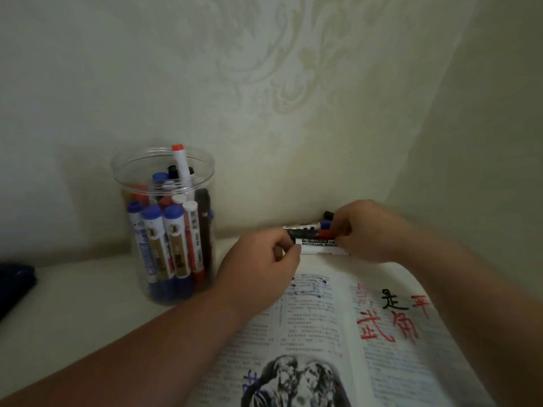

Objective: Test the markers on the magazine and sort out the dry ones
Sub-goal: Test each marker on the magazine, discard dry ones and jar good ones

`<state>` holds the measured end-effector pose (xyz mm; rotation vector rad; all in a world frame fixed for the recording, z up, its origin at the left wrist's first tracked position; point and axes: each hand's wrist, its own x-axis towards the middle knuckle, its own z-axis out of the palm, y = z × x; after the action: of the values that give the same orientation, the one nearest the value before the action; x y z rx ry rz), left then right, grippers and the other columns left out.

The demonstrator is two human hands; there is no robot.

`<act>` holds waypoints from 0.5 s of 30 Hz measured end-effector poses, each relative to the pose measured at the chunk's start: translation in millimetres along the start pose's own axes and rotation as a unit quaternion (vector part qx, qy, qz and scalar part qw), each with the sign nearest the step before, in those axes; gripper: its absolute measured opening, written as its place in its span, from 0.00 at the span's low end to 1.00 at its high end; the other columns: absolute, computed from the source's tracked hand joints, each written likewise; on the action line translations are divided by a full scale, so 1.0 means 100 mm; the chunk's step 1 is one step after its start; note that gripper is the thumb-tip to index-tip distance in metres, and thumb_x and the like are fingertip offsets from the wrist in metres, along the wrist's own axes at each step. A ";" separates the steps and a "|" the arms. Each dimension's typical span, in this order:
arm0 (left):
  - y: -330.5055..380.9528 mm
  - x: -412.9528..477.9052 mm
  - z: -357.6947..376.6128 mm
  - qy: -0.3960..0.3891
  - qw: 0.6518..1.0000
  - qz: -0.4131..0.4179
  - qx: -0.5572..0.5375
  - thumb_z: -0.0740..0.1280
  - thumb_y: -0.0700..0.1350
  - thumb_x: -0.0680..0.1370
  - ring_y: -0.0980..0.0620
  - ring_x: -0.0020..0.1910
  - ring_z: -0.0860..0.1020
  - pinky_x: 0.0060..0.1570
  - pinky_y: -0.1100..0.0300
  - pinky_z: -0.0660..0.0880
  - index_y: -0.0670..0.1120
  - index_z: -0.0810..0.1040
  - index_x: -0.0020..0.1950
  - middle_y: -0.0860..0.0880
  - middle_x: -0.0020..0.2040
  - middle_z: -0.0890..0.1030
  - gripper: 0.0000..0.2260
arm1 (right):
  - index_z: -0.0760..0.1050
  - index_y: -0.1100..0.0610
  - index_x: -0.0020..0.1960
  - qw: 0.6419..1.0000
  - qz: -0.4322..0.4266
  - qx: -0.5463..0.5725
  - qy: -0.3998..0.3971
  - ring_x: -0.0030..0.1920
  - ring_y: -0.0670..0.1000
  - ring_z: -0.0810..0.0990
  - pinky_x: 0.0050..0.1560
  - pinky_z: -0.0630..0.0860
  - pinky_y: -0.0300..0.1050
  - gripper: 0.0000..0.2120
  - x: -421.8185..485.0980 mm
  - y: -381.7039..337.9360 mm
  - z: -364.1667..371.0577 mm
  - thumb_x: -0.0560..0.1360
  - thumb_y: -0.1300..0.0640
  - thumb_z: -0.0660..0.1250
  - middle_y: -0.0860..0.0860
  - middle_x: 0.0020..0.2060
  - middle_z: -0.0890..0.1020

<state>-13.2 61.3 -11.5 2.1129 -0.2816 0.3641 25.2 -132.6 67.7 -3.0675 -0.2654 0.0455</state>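
Both hands are up at the far edge of the magazine (338,333), which lies open on the table (88,295) and fills the frame from 4 to 6 o'clock. Its pages carry red, black and blue marker scribbles over the print.

Right at the magazine's 12 o'clock edge, against the wall (264,83), sits a small bundle of markers (308,229), lying sideways and stacked together. The left hand (264,254) has its fingers curled in, thumb and fingertips pinching the left end of the white marker (320,245) at the front of the bundle, the one with "WHITEBOARD MARKER" on its barrel. The right hand (367,230) is curled over the cap ends at the bundle's 3 o'clock side; blue and red caps peek out by its fingers, and a black cap (328,214) pokes up just above them.

Over at 9 o'clock from the hands stands a clear jar (119,177), upright and packed with more markers (164,242), mostly blue-capped, and one red-tipped marker (180,165) sticking up above the rim. At the frame's far 9 o'clock edge there's a dark object (14,286) on the table, too dim to identify.
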 end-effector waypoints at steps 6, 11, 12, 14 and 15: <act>0.00 0.03 0.06 0.025 0.998 0.045 0.034 0.71 0.47 0.76 0.56 0.27 0.72 0.32 0.56 0.72 0.53 0.78 0.41 0.54 0.31 0.78 0.05 | 0.81 0.44 0.48 0.999 -0.032 -0.011 -0.008 0.41 0.45 0.79 0.45 0.81 0.47 0.08 -0.10 0.23 0.29 0.73 0.54 0.66 0.43 0.44 0.81; 0.03 0.04 0.08 0.040 0.993 0.086 0.074 0.72 0.45 0.74 0.58 0.32 0.72 0.32 0.59 0.67 0.53 0.78 0.41 0.60 0.38 0.77 0.05 | 0.79 0.46 0.51 0.998 -0.053 0.019 0.010 0.44 0.48 0.78 0.46 0.81 0.50 0.10 -0.14 0.27 0.32 0.73 0.57 0.66 0.45 0.46 0.79; 0.02 0.04 0.08 0.041 0.992 0.090 0.075 0.72 0.45 0.74 0.57 0.32 0.72 0.32 0.59 0.67 0.53 0.78 0.40 0.62 0.38 0.77 0.05 | 0.78 0.46 0.51 0.998 -0.043 0.031 0.015 0.45 0.49 0.78 0.47 0.80 0.50 0.09 -0.14 0.29 0.31 0.72 0.57 0.67 0.45 0.46 0.78; 0.02 0.03 0.10 0.035 0.993 0.089 0.066 0.71 0.46 0.74 0.55 0.30 0.72 0.32 0.59 0.67 0.54 0.78 0.40 0.62 0.36 0.77 0.05 | 0.75 0.48 0.47 0.994 -0.025 0.085 0.063 0.43 0.50 0.79 0.43 0.79 0.48 0.08 -0.15 0.32 0.28 0.70 0.57 0.70 0.46 0.43 0.79; 0.01 0.03 0.11 0.032 0.994 0.088 0.058 0.71 0.47 0.74 0.55 0.29 0.72 0.31 0.59 0.67 0.54 0.78 0.40 0.62 0.35 0.77 0.04 | 0.74 0.51 0.45 0.983 -0.012 0.153 0.098 0.39 0.51 0.79 0.39 0.77 0.47 0.08 -0.16 0.33 0.26 0.69 0.58 0.72 0.48 0.40 0.80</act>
<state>-9.5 51.6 -15.1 2.1920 -0.4187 0.5620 14.5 -166.0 40.4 -2.7361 -0.2566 -0.1979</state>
